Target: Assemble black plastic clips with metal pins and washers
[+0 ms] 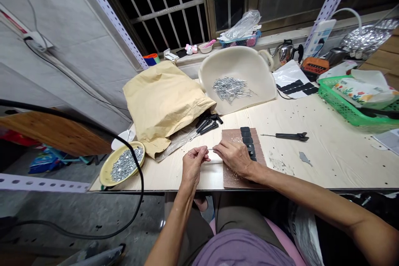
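Observation:
A thin metal rod spans the short gap between my two hands, just left of a brown board. My left hand pinches one end between thumb and finger. Closed around the other end is my right hand, lying over the brown board; its fingers hide what else it may hold. On the board, a row of black rounded pads runs partly behind my right hand. To the right lies a black-handled piece with a thin metal shaft. Similar black-handled pieces lie at the paper bag's mouth.
A cream basin holds many metal pins. Left of it lies a brown paper bag. A yellow bowl of small metal discs sits at the left table edge, crossed by a black cable. A green basket stands right.

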A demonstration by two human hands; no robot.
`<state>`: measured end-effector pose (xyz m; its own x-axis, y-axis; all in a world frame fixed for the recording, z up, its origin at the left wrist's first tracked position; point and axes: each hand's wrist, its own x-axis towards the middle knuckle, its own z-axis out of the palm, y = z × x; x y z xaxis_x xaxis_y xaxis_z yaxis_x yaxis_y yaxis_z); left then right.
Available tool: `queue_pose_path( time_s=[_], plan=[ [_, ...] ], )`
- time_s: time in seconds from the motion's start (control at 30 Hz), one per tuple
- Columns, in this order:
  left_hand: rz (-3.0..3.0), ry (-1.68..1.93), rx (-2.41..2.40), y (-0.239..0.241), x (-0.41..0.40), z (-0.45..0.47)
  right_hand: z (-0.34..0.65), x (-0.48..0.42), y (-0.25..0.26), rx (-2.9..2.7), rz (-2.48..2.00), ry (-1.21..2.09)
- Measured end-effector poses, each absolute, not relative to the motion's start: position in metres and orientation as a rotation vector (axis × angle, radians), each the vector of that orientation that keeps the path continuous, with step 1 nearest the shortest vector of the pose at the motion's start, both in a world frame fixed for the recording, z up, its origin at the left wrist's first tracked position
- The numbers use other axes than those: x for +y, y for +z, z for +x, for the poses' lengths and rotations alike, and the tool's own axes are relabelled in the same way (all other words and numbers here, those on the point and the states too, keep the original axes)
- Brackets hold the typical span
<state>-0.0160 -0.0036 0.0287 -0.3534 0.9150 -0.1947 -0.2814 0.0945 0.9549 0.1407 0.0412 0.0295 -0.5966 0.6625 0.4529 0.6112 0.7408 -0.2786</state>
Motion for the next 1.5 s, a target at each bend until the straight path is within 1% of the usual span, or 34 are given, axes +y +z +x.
queue_pose_path(
  time_s=[0.07, 0.23, 0.4, 0.53, 0.73, 0.83, 0.93, 1.1, 1.23, 1.4, 1.5],
  plan=[
    [0.727, 1.487, 1.352, 0.028, -0.004, -0.015, 0.142, 0.041, 0.032, -2.404, -0.972, 0.192],
    [0.812, 1.494, 1.376, 0.030, -0.004, -0.013, 0.146, 0.041, 0.033, -2.331, -1.047, 0.498],
    [0.716, 1.398, 1.329, 0.033, -0.002, -0.014, 0.149, 0.043, 0.033, -2.284, -1.054, 0.589],
    [0.677, 1.385, 1.310, 0.030, -0.001, -0.013, 0.151, 0.043, 0.031, -2.302, -1.035, 0.489],
    [0.601, 1.367, 1.278, 0.026, 0.000, -0.010, 0.147, 0.040, 0.030, -2.366, -1.016, 0.064],
    [0.594, 1.383, 1.296, 0.025, 0.001, -0.010, 0.146, 0.041, 0.028, -2.403, -0.974, -0.028],
    [0.637, 1.397, 1.338, 0.024, 0.001, -0.010, 0.147, 0.041, 0.026, -2.420, -0.974, 0.014],
    [0.732, 1.400, 1.385, 0.022, 0.001, -0.011, 0.148, 0.042, 0.025, -2.403, -1.028, 0.212],
    [0.741, 1.379, 1.397, 0.021, 0.003, -0.011, 0.148, 0.043, 0.027, -2.418, -1.037, 0.202],
    [0.744, 1.356, 1.393, 0.022, 0.004, -0.011, 0.151, 0.045, 0.026, -2.409, -1.023, 0.367],
    [0.716, 1.305, 1.364, 0.023, 0.004, -0.012, 0.153, 0.046, 0.023, -2.439, -0.972, 0.342]
  ],
)
